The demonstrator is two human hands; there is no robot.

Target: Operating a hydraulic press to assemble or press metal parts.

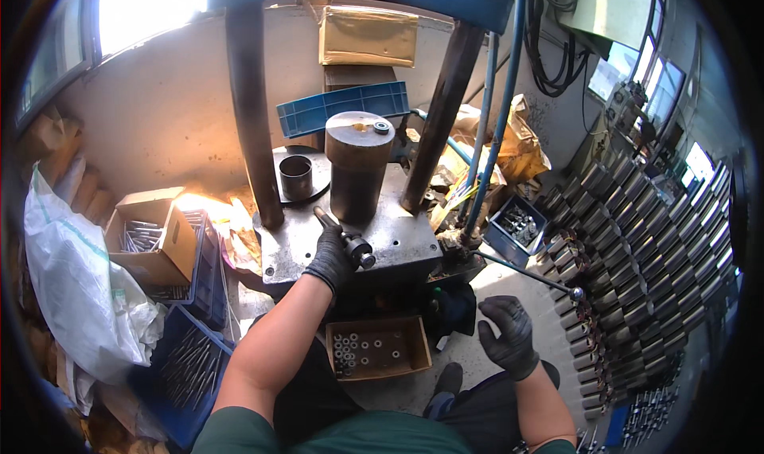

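Observation:
In a dark grey glove, my left hand [331, 261] reaches over the steel press table [290, 257]. Its fingers are closed on a dark stepped metal shaft [358, 249], whose thin end points away toward a thick upright steel cylinder [355, 187]. A small bearing-like ring [381, 128] lies on that cylinder's top. Left of it, a short hollow metal sleeve [295, 177] stands on a round plate. My right hand [509, 336], also gloved, hangs over the floor with fingers loosely bent and apart, nothing in it. The ball-ended lever [577, 293] is close by, untouched.
Two dark press columns [256, 120] flank the table. Below it sits a box [414, 366] of small rings. To the left are a carton [171, 251] of metal pins, a blue crate [171, 430] of rods and a white sack [76, 287]. Stacked metal cylinders [637, 255] fill the right.

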